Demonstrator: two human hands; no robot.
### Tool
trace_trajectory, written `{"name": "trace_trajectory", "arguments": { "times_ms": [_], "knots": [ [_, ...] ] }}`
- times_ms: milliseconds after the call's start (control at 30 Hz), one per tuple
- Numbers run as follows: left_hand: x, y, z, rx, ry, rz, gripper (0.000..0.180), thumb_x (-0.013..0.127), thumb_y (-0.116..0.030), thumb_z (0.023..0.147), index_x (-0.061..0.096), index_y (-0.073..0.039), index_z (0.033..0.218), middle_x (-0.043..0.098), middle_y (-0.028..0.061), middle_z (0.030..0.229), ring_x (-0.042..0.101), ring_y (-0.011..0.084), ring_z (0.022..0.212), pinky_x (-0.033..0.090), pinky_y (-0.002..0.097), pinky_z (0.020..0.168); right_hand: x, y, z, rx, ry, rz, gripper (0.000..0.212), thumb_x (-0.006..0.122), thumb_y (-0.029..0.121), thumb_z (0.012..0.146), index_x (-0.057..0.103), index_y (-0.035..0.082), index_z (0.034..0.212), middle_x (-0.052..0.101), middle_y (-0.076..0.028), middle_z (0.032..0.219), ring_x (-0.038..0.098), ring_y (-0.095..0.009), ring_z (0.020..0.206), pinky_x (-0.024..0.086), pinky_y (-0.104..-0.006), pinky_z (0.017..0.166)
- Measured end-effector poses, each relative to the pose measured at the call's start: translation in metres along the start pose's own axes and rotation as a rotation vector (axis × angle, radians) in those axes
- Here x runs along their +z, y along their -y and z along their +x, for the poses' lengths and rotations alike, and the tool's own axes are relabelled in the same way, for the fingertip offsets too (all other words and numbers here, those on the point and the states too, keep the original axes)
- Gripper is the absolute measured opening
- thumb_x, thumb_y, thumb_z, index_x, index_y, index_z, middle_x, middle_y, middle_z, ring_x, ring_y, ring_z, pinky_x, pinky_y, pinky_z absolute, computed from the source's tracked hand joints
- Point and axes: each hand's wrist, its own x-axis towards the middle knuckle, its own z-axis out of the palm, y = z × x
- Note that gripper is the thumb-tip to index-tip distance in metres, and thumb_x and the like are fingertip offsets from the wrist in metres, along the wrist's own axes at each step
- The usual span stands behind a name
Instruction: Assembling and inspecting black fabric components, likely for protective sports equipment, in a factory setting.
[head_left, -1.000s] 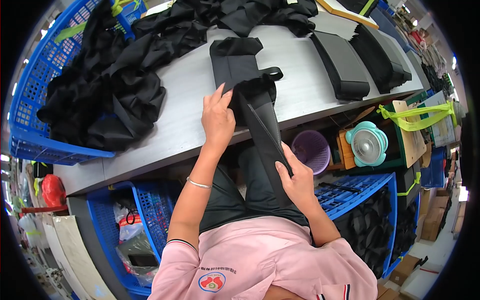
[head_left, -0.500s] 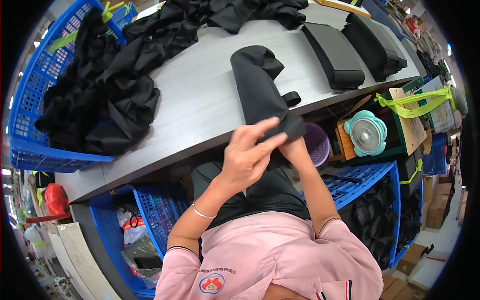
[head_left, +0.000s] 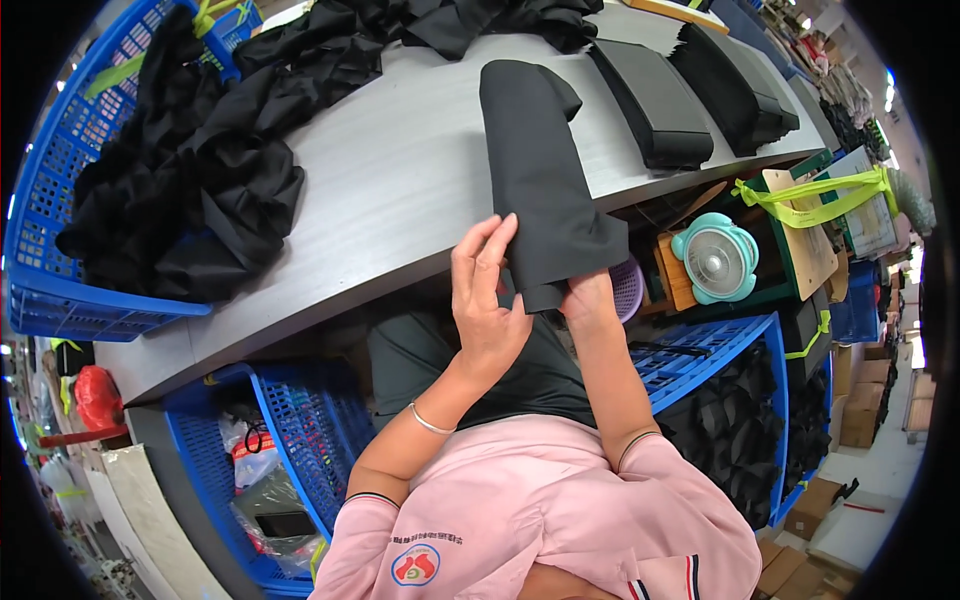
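A long black fabric piece (head_left: 540,170), shaped like a tube or sleeve, stretches from the worktable toward my body. At its near right end my right hand (head_left: 592,297) grips the cloth, its fingertips hidden under the fabric. My left hand (head_left: 487,290) is beside the left edge of the near end, fingers extended and apart, with the index fingertip and thumb against the cloth. The far end of the piece looks folded over and lies on the grey tabletop (head_left: 400,150).
Crumpled black cloth (head_left: 200,180) spills from a blue basket (head_left: 90,305) on the left. Two stacks of flat black pieces (head_left: 665,110) lie at the far right. Below the table edge are a teal fan (head_left: 716,258), a purple bin (head_left: 627,285) and blue crates (head_left: 270,420).
My left hand has moved down and off the top of the cloth to its left edge. The fabric piece has straightened and flattened out, and its dark loop is out of sight.
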Motion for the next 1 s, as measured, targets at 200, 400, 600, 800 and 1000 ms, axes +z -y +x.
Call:
{"name": "trace_trajectory", "arguments": {
  "times_ms": [200, 400, 600, 800, 1000],
  "knots": [
    [0.000, -0.008, -0.001, -0.020, -0.040, -0.190, 0.075, 0.054, 0.025, 0.064, 0.066, -0.010, 0.129, 0.055, 0.0086, 0.123, 0.061, 0.0177, 0.094, 0.050, 0.0266, 0.067, -0.002, -0.004, -0.007, -0.054, -0.052, 0.016, 0.041, 0.061, 0.027, 0.097, 0.057, 0.002, 0.128, 0.064, -0.013, 0.120, 0.067, -0.024, 0.103, 0.059, -0.0393, 0.087],
    [0.003, -0.008, -0.008, -0.025, -0.035, -0.218, 0.071, 0.063, 0.022, 0.067, 0.065, -0.011, 0.130, 0.055, 0.0081, 0.123, 0.062, 0.0171, 0.091, 0.050, 0.0254, 0.067, -0.028, -0.018, 0.005, 0.001, 0.161, 0.149, 0.039, 0.062, 0.028, 0.095, 0.058, 0.002, 0.123, 0.066, -0.011, 0.113, 0.067, -0.022, 0.097, 0.059, -0.0358, 0.081],
    [0.008, -0.004, -0.015, -0.056, -0.031, -0.240, 0.075, 0.063, 0.022, 0.068, 0.060, -0.009, 0.136, 0.053, 0.0099, 0.126, 0.060, 0.0182, 0.099, 0.051, 0.0244, 0.068, -0.021, -0.030, 0.005, 0.000, 0.093, 0.182, 0.035, 0.062, 0.029, 0.095, 0.060, 0.003, 0.119, 0.067, -0.009, 0.106, 0.067, -0.021, 0.091, 0.059, -0.0340, 0.075],
    [0.007, 0.006, -0.022, -0.061, 0.011, -0.264, 0.081, 0.056, 0.019, 0.071, 0.047, -0.005, 0.147, 0.049, 0.0107, 0.135, 0.053, 0.0154, 0.110, 0.051, 0.0226, 0.072, -0.021, -0.033, 0.010, 0.091, 0.155, 0.268, 0.037, 0.058, 0.031, 0.098, 0.059, 0.003, 0.122, 0.065, -0.011, 0.114, 0.066, -0.022, 0.100, 0.057, -0.0356, 0.083],
    [-0.014, 0.029, -0.031, -0.176, 0.111, -0.290, 0.063, 0.047, 0.008, 0.089, 0.040, -0.002, 0.151, 0.049, 0.0142, 0.139, 0.060, 0.0156, 0.098, 0.054, 0.0256, 0.077, 0.007, -0.036, 0.009, 0.070, -0.250, 0.123, 0.049, 0.053, 0.021, 0.102, 0.040, 0.003, 0.145, 0.049, -0.013, 0.143, 0.048, -0.026, 0.130, 0.044, -0.0391, 0.108]
  ]
}}
